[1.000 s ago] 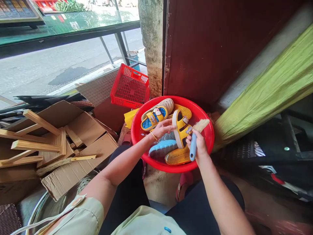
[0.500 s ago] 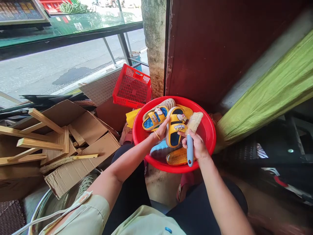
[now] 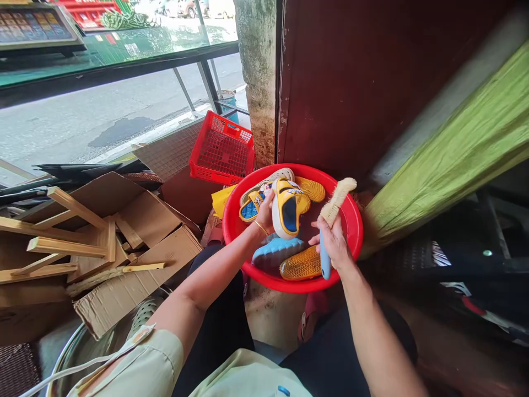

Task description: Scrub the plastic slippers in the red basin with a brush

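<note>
Grip: left hand closed on a yellow slide sandal, holding it tilted above the basin, white sole edge showing. Right hand wrapped around the blue handle of a scrub brush, bristles up. Brush and held sandal are apart, not touching.

Landmark is the red plastic basin, on the ground between the person's dark-trousered legs. Everything below is placed from it.

Behind: dark red door panel and stained concrete pillar. Right: green tarp, slanting down to the rim. Left: flattened cardboard boxes with a broken wooden frame on top. Front left: steel tub, partly under the left arm. Back left: red plastic crate, near the rim.

Inside basin: four more sandals. Cream sandal at back. Yellow-and-blue sandal just beside the left hand. Blue sandal at front, next to orange-yellow sandal, ribbed sole up, right under the brush handle. Another yellow ribbed sole at back right.

Small stuff: yellow packet wedged against the outside of the rim. Gold bracelet on the left wrist. Brush bristles reach over the right side, near the rim.
</note>
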Available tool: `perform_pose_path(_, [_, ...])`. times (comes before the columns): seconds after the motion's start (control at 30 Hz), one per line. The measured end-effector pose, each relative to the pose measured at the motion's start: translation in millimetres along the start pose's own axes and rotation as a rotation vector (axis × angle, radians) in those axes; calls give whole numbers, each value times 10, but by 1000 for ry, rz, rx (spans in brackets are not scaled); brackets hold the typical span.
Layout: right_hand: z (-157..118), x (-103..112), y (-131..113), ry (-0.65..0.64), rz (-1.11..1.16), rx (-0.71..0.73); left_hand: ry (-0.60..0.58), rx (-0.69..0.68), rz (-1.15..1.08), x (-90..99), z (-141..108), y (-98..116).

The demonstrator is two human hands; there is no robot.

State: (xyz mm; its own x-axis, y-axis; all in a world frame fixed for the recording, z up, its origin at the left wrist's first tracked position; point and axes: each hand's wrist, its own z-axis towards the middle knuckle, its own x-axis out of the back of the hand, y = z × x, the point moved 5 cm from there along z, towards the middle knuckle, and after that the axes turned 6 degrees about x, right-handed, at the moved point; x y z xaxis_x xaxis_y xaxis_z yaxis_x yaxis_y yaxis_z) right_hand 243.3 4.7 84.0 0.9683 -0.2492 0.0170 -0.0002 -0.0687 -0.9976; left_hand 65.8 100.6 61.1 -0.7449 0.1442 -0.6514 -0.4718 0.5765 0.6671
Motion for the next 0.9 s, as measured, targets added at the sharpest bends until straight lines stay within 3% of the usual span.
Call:
perform_pose_path(0.13, [-286,-16,-24,-263,-249,50,168,-125,-29,219,64,279])
perform_pose_path(0.23, [-489,-171,27,-463,-396,143,219,-200,-28,241,41,352])
perform_pose_path(0.37, [-414,-360,67,-393,-637,361,150,-121,-7,46,-18,110])
perform_pose_path(0.53, [-6,-420,37,-275,-772,309,66,-59,32,-180,-71,-245])
perform_pose_path(0.63, [38,-435,-25,-312,-747,243,85,-85,32,-144,-70,-227])
perform_pose_path(0.77, [-215,-508,43,-520,-633,117,163,-129,11,34,-72,-19])
perform_pose_path(0.9, [-301,-519,75,-437,-663,231,186,-130,35,103,-72,13])
